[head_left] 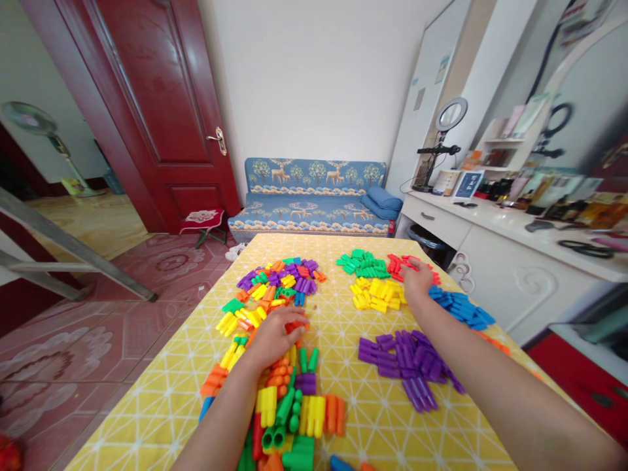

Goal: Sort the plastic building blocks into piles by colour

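Note:
Bullet-shaped plastic building blocks lie in heaps on the yellow tablecloth (338, 353). My left hand (275, 335) is at the mixed heap, its thumb and fingers closed around an orange building block (296, 324). Part of that block is hidden by the fingers. At the far right, my right hand (417, 276) reaches over the red building blocks (398, 264), fingers apart and partly covering them. Green building blocks (366, 264) lie left of the red ones, yellow building blocks (377, 294) nearer me, and blue building blocks (461, 307) to the right.
Purple building blocks (409, 360) lie under and left of my right forearm. Mixed colours (279, 281) spread along the table's left side. Beyond the table stands a blue patterned sofa (314, 203); a white dressing table (471, 229) is on the right, a red stool (203, 219) at left.

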Demonstrator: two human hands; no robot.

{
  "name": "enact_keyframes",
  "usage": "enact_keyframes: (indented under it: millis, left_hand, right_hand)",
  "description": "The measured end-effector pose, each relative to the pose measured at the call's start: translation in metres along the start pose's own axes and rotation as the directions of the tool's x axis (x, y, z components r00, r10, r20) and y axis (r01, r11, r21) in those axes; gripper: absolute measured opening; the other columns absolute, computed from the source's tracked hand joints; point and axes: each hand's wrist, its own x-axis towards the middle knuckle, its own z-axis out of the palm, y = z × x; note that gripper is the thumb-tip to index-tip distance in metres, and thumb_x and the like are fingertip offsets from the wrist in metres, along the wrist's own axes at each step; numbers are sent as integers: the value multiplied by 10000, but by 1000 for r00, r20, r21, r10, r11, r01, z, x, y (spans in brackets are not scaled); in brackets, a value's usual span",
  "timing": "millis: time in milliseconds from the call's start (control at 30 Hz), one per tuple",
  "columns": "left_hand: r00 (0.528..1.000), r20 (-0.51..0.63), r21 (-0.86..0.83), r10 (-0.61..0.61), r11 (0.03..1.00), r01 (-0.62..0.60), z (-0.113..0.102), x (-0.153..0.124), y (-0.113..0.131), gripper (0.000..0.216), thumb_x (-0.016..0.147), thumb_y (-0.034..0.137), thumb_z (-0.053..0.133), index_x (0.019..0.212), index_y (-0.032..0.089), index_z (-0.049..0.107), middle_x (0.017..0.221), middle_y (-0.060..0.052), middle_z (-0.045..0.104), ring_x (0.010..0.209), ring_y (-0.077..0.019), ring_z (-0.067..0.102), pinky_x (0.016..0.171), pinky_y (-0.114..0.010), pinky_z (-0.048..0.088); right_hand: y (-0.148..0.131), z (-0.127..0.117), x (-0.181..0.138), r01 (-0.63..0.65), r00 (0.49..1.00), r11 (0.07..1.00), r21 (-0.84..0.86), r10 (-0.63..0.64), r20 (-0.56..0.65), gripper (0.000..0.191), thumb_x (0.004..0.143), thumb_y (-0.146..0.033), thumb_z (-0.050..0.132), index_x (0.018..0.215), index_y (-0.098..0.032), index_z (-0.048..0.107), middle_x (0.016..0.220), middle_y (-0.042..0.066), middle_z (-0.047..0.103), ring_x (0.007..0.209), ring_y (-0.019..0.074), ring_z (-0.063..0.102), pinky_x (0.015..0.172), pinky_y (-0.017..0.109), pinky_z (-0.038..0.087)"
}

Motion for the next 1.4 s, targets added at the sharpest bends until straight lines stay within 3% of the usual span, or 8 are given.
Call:
enact_keyframes:
  millis: [167,300,400,700,900,1033,1300,1400]
  left_hand:
    - [1000,11,9,-5,1000,5,1,1,-2,234,852,272,567,1002,260,746,1216,-63,658,1130,-233,591,1018,-411,426]
    - [1000,-1,9,1,1000,-1,2,1,-3,252,849,219,552,1005,257,746,1218,-63,656,1135,-227,589,1023,-410,425]
    - [1000,-21,1,1,1000,-1,3,1,-5,247,856,220,540,984,242,750,1214,-70,655,1131,-222,591,1016,-401,435]
    - [999,-32,-6,10,1000,-10,6,1,-11,231,850,250,562,992,250,745,1208,-63,657,1119,-214,597,1018,-394,437]
    - [999,-28,-1,16,1000,-16,5,2,-11,231,852,257,563,991,244,747,1213,-69,654,1121,-215,595,1021,-400,433]
    - [1000,-23,2,19,1000,-19,4,2,-9,232,854,253,558,983,241,751,1205,-72,658,1123,-215,593,1021,-400,433]
    - [1000,-17,8,5,1000,-5,3,2,-6,231,841,226,568,971,271,754,1185,-56,670,1117,-216,596,1017,-400,432]
    - [1000,-21,3,10,1000,-10,4,2,-8,232,842,228,566,975,271,751,1188,-57,667,1123,-216,593,1018,-399,431]
  right_hand:
    - [-16,25,-103,82,851,997,4,-72,521,215,595,-154,654,801,-178,710,788,19,692,677,159,619,642,280,508]
    - [-15,24,-181,481,337,868,122,-312,888,422,634,4,538,898,-255,742,969,-5,698,905,155,594,850,294,446]
    - [-12,22,-206,652,193,740,166,-373,907,513,659,35,518,1004,-285,723,1081,-16,674,1031,181,516,913,317,391]
    - [-7,20,-213,722,299,692,2,-315,901,344,752,-58,595,1021,-266,648,1104,6,590,1041,185,473,884,309,381]
    - [-13,16,-210,714,200,695,78,-309,930,340,769,-57,580,1041,-257,618,1124,-10,621,1091,175,484,933,293,366]
    - [-13,12,-209,703,234,711,23,-262,936,340,766,-133,606,1083,-255,613,1120,14,597,1064,179,517,891,274,386]
    - [-5,39,-182,599,642,664,-447,-64,764,167,771,-201,588,931,-194,636,960,41,592,885,168,579,736,240,391]
    - [-4,57,-161,594,721,580,-558,-76,689,204,813,-215,586,1013,-182,612,1047,68,587,892,178,586,712,247,395]
